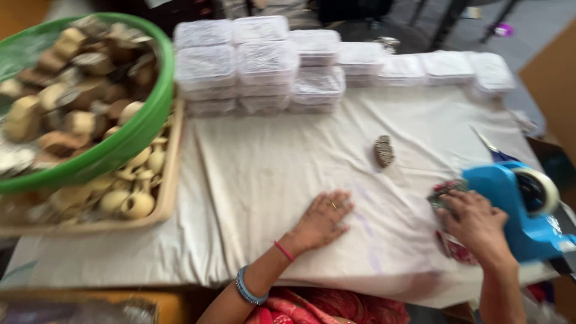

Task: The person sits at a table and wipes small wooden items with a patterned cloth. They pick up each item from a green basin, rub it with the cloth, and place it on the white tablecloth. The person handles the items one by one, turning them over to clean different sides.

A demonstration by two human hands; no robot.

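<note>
Several stacks of clear lidded plastic boxes [258, 63] line the far edge of the table [270, 174], which is covered in pale cloth; their contents are too blurred to tell. Green basin [135, 135] at the far left corner, heaped with tan and brown carved pieces. Beneath it, a shallow wooden tray [171, 168] holding cream-coloured rounded pieces. Blue tape dispenser [519, 207] with a roll of clear tape sits at the right edge, scissors [489, 147] just beyond it. Small dark patterned object [384, 151] lies alone mid-cloth.

Small flat packet [445, 193], red and dark patterned, blurred, lies near the right edge against the dispenser's front. Right hand [477, 225] rests on it, fingers curled down over it; whether it grips cannot be told. Left hand [321, 219] lies palm-down, fingers spread flat on the cloth near the near edge, holding nothing.
</note>
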